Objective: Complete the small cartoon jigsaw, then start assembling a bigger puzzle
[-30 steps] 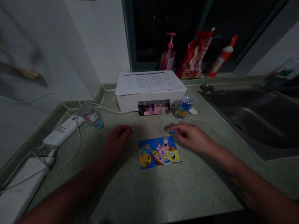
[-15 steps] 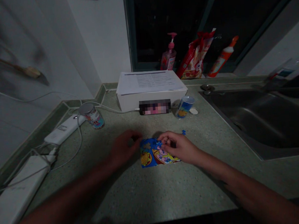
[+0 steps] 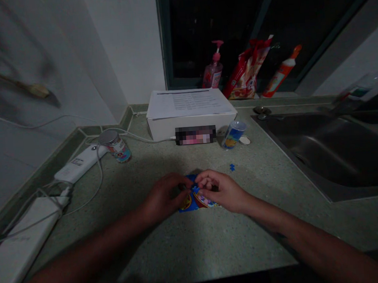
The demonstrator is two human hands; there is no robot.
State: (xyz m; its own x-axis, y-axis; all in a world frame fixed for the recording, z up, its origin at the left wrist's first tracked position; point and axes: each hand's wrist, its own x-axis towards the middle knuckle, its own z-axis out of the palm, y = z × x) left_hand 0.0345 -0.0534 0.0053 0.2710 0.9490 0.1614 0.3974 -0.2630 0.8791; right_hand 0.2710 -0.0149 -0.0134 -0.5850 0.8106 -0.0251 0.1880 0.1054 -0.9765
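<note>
Both hands are bunched up over the cartoon jigsaw [image 3: 193,203], which is lying flat on the speckled counter [image 3: 190,249] dead centre in front of the person. The right hand [image 3: 223,191] is curled nearly closed, with thumb and fingertips pinching a small blue puzzle piece [image 3: 196,188] right at the jigsaw's top edge. The left hand [image 3: 165,198] is curled in too, its fingertips meeting the right's at that piece and covering the jigsaw's left side. It's too dark to tell if it's actually gripping anything or just pressing down.

A loose blue piece [image 3: 232,167] is sitting on the counter at about 2 o'clock from the hands, near but not touching. A white box [image 3: 190,122] is at 12 o'clock, a little tin can [image 3: 114,146] at 10 o'clock and a blue cup [image 3: 234,134] at 1 o'clock. The sink [image 3: 332,148] is off at 3 o'clock.

Compared with half a second back, the left hand is now right on the jigsaw instead of beside it at 9 o'clock. The right hand is sitting lower and further left. A second ago both hands were clear of the jigsaw and the whole picture was showing; now only a strip along the bottom is peeking out.
</note>
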